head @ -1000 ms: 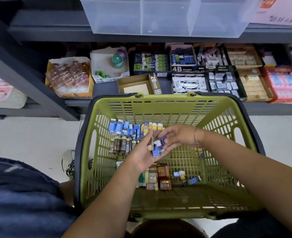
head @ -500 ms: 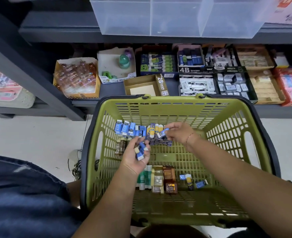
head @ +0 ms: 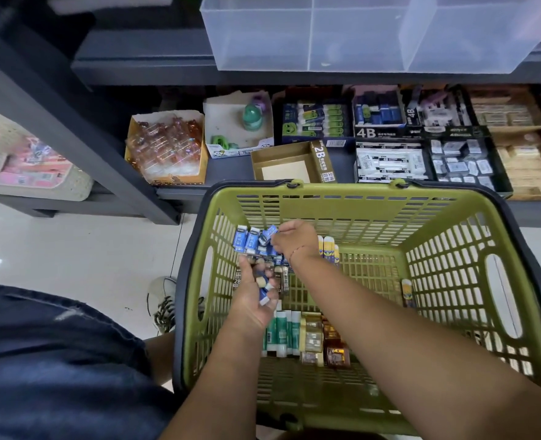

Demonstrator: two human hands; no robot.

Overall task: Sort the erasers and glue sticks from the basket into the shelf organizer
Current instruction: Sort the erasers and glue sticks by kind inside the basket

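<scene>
The left hand (head: 256, 296) is cupped palm-up over the left side of the basket (head: 358, 193). Its fingers are curled round a small heap of loose erasers (head: 263, 289), blue and white pieces lying one on another. The right hand (head: 291, 241) reaches past it into the far-left corner, fingertips closed down on the blue erasers (head: 246, 241) piled there. It looks to be pinching one, though the fingers hide the hold itself.

From where I stand, the worry is that palm. It already looks full, and one more piece pressed on top could tip another off the edge. That piece would drop among the dark 2B erasers (head: 236, 281) just below, or over the basket wall onto the floor.

The right wrist sits just beside the yellow glue sticks (head: 328, 249), and a careless pull back could roll them into the eraser pile. The green glue sticks (head: 281, 331) lie untouched nearer the person.

The clear organizer (head: 358, 33) sits on the upper shelf, well apart, so lifting a heaped hand up to it risks a spill. If different kinds are mixed in that handful, some could also land in the wrong compartment.
</scene>
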